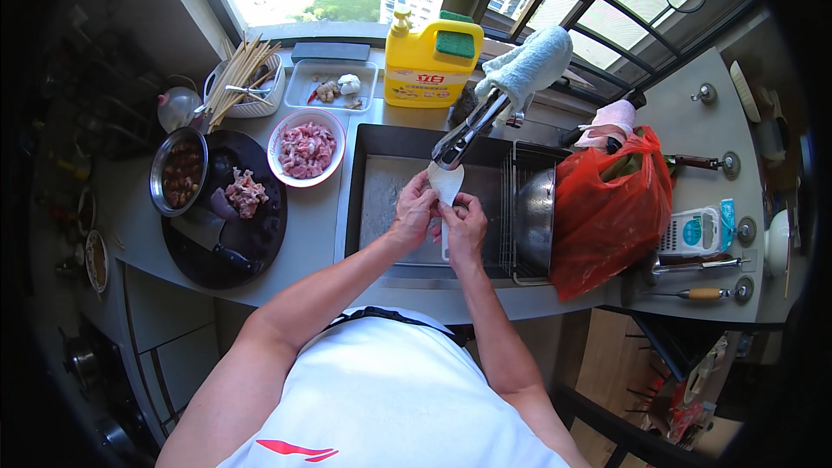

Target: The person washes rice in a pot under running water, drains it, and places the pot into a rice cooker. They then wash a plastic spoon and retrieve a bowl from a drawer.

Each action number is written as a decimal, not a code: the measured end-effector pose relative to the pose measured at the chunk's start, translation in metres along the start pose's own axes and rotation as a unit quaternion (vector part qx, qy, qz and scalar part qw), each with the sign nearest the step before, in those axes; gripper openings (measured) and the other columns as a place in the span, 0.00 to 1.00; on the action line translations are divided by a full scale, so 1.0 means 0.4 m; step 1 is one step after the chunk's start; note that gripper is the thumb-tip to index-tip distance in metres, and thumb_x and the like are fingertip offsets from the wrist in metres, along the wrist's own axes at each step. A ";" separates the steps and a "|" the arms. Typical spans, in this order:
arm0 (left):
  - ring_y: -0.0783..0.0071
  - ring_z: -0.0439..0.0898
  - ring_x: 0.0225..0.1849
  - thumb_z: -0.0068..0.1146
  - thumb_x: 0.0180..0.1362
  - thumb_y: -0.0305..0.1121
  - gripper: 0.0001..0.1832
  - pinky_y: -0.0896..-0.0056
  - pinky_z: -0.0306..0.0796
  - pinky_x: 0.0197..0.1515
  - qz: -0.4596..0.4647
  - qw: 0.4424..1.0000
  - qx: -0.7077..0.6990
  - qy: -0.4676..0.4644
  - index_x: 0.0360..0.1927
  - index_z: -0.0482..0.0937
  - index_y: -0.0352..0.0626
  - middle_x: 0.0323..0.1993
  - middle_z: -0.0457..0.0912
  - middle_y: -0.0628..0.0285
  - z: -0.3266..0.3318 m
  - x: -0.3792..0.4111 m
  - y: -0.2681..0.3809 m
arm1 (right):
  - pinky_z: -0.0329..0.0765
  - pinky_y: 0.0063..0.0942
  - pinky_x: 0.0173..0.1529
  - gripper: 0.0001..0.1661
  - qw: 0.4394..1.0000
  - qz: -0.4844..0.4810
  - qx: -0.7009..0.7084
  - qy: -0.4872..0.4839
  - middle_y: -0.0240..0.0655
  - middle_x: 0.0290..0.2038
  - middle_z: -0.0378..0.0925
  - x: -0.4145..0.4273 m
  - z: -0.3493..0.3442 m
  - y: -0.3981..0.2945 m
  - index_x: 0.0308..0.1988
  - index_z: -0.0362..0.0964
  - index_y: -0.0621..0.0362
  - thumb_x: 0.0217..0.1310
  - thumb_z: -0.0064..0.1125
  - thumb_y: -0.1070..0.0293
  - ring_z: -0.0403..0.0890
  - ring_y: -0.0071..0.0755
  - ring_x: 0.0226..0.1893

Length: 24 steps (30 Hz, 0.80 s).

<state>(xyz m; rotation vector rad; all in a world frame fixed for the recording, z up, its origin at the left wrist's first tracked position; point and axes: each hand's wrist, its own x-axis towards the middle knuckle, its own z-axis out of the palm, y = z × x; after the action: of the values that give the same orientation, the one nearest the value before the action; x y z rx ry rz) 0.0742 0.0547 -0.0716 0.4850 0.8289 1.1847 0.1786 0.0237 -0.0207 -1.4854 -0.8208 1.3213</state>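
Over the dark rectangular sink (390, 244), both hands are on a white rice paddle (446, 183) with a textured blade. My left hand (416, 207) touches the left side of the blade near its base. My right hand (465, 226) grips the neck, and the handle shows below the fingers. The paddle's broad end lies just under the chrome faucet (448, 151), which has a light blue cloth (530, 68) wrapped over it. Whether water is flowing cannot be made out.
Left are a bowl of cut raw meat (307, 148), a round dark board (260, 227) with meat and a cleaver (201, 231), and a metal bowl (179, 172). A wire rack (510, 208), steel bowl (536, 218) and red plastic bag (604, 208) stand right. Behind is a yellow detergent jug (426, 65).
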 end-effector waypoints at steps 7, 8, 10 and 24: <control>0.75 0.84 0.38 0.48 0.73 0.33 0.16 0.73 0.81 0.38 0.036 0.999 0.016 0.034 0.58 0.73 0.36 0.40 0.82 0.60 -0.014 0.024 0.018 | 0.75 0.23 0.17 0.18 1.000 0.008 0.014 -0.017 0.43 0.31 0.84 -0.008 0.010 -0.007 0.51 0.65 0.64 0.65 0.62 0.72 0.80 0.28 0.17; 0.75 0.84 0.38 0.49 0.73 0.34 0.15 0.73 0.81 0.38 0.045 0.998 0.022 0.040 0.57 0.74 0.36 0.40 0.83 0.61 -0.003 0.022 0.028 | 0.75 0.23 0.17 0.18 1.000 0.009 0.018 -0.019 0.43 0.31 0.84 -0.005 0.009 -0.006 0.51 0.65 0.64 0.65 0.61 0.72 0.81 0.28 0.18; 0.75 0.85 0.37 0.50 0.72 0.34 0.14 0.73 0.82 0.39 0.058 0.996 0.065 0.036 0.55 0.76 0.36 0.39 0.83 0.61 -0.010 0.028 0.041 | 0.75 0.23 0.17 0.19 0.999 0.015 0.022 -0.022 0.43 0.31 0.83 -0.005 0.011 -0.010 0.51 0.64 0.64 0.66 0.61 0.71 0.81 0.29 0.17; 0.70 0.87 0.39 0.52 0.70 0.30 0.14 0.68 0.85 0.42 0.040 0.987 0.154 -0.014 0.54 0.77 0.32 0.41 0.85 0.57 -0.039 0.034 0.094 | 0.75 0.23 0.16 0.18 0.998 -0.018 -0.047 -0.029 0.43 0.31 0.83 -0.008 0.009 -0.013 0.51 0.64 0.65 0.67 0.59 0.71 0.81 0.28 0.17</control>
<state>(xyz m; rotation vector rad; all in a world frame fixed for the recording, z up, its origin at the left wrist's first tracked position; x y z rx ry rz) 0.0411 0.0786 -0.0584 0.7917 0.9808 1.1242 0.1748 0.0231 -0.0147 -1.5032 -0.9538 1.3199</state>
